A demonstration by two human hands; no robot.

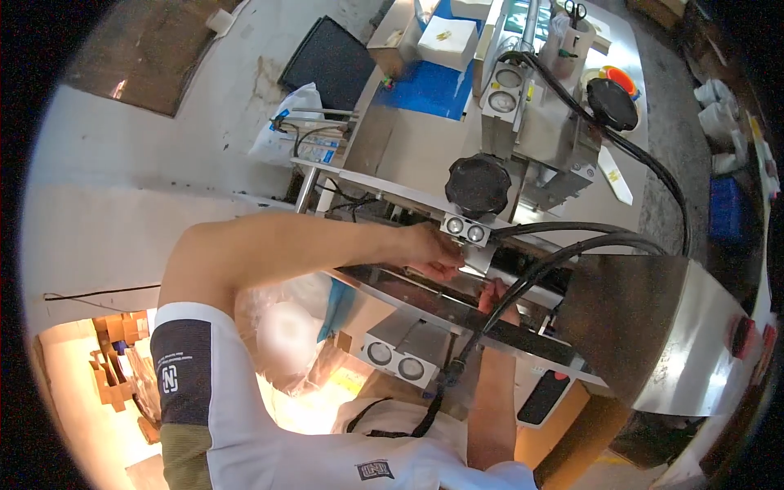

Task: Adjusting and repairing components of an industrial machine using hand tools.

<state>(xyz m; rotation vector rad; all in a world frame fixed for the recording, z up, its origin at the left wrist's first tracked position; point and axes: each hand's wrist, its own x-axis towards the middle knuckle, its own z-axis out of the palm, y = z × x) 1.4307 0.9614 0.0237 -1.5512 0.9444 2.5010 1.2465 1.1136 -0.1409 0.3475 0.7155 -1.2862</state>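
A cluttered workshop with a pale concrete floor surrounds a stainless steel machine hung with thick black cables and topped by a black knob. The left hand reaches into the narrow slot between the metal plates, fingers curled on something I cannot make out, while the right hand comes up from below, mostly hidden by a cable, its grip impossible to tell. Fingers could get pinched if those plates shift, or a sleeve might snag the cables
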